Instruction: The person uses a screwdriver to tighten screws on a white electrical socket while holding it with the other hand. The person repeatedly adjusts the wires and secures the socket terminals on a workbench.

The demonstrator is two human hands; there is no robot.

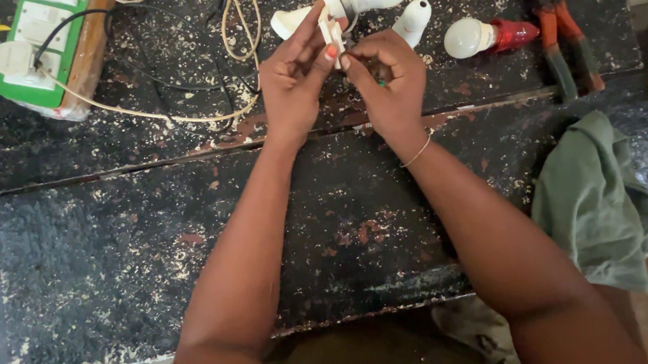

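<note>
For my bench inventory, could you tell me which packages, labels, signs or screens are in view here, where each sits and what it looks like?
No packages, labels, signs or screens show clearly.
Nearest candidate: green and white socket box, boxy, at the table's far left corner; no label is visible on it.
Left hand and right hand pinch a small white part, which looks unmarked.

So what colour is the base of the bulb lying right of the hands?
Red, under a white globe: the bulb shows clearly in the head view.
</note>
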